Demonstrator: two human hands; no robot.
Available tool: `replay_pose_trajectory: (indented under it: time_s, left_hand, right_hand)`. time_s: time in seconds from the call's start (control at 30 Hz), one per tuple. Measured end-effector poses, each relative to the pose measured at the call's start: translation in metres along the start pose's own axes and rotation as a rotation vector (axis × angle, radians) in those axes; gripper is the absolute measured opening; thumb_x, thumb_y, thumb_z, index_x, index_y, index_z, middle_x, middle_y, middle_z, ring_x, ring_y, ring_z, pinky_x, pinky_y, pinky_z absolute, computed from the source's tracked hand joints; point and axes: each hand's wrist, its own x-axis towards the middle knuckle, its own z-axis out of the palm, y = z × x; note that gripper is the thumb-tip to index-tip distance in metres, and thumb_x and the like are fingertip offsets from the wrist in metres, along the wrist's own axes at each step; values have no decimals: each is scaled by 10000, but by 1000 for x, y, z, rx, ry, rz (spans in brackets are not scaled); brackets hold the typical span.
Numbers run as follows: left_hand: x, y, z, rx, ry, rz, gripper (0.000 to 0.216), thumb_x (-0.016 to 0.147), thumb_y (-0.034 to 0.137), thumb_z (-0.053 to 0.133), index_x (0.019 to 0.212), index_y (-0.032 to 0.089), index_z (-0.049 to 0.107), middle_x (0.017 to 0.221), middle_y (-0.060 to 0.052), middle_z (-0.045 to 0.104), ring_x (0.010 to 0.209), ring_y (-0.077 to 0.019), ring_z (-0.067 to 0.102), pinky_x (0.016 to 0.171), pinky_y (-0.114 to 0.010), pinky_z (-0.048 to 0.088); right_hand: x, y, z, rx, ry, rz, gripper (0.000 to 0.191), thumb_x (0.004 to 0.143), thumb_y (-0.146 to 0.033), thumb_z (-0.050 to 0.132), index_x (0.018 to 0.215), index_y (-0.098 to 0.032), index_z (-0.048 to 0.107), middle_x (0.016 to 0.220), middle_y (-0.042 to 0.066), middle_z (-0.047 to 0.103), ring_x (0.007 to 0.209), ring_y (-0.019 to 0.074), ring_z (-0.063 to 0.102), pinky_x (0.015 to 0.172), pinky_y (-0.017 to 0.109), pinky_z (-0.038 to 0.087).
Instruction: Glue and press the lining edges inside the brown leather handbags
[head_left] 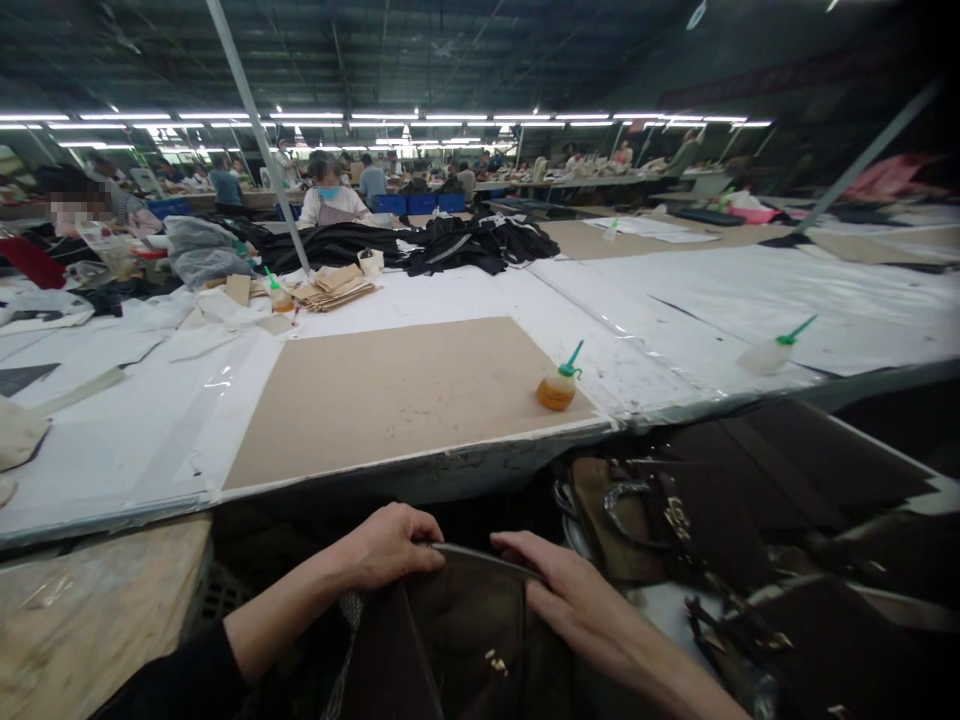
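Below the table's front edge, a dark brown bag (480,625) with small gold-coloured metal fittings is held upright between my hands. My left hand (386,548) pinches the top edge at its left end, thumb and fingers closed over the rim. At the right end, my right hand (559,580) grips the same edge between the thumb and the straighter fingers. A dark flap or panel hangs at the bag's left side. The lower part of the bag runs out of the picture.
On the white-covered table (480,300) lies a brown board (397,390), with a green-tipped glue bottle (556,388) at its right corner. Another bottle (772,352) stands farther right. More dark bags (697,500) are piled at my right. Across the table, people sit behind black fabric pieces (480,243).
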Motion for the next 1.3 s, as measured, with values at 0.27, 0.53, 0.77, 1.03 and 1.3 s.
replay_pose_trajectory:
  time_s: [0.27, 0.53, 0.77, 1.03, 1.3]
  left_hand:
    - [-2, -3, 4, -27, 120, 38, 255, 680, 248, 752, 851, 199, 568, 698, 77, 568, 648, -107, 475, 551, -198, 324]
    - [-5, -3, 5, 7, 169, 65, 260, 653, 212, 770, 796, 200, 554, 693, 83, 543, 648, -106, 447, 546, -207, 298]
    - [-8, -1, 7, 74, 187, 78, 247, 665, 219, 760, 800, 206, 554, 678, 85, 543, 632, -106, 459, 538, -207, 306]
    - [-8, -3, 7, 218, 171, 147, 117, 762, 227, 694, 876, 233, 670, 827, 36, 699, 785, -163, 618, 699, -228, 411]
    - [-6, 0, 10, 325, 159, 225, 143, 801, 179, 621, 871, 241, 729, 923, -9, 726, 873, -201, 653, 784, -265, 427]
  right_hand:
    - [32, -31, 22, -368, 32, -130, 113, 900, -191, 611, 998, -221, 659, 975, 26, 696, 907, 220, 653, 769, 308, 467]
    - [47, -26, 39, -413, 96, -84, 60, 881, -164, 631, 906, -198, 675, 908, 24, 713, 842, 203, 675, 711, 277, 437]
    - [49, -24, 42, -397, 115, -57, 101, 819, -143, 612, 830, -202, 693, 832, 16, 727, 782, 189, 673, 660, 265, 408]
    - [52, -18, 49, -385, 113, -136, 120, 760, -128, 588, 798, -195, 680, 792, 19, 714, 732, 179, 647, 630, 262, 376]
    - [48, -12, 52, -329, 146, -188, 141, 744, -88, 569, 795, -183, 660, 767, 23, 682, 700, 170, 613, 624, 257, 385]
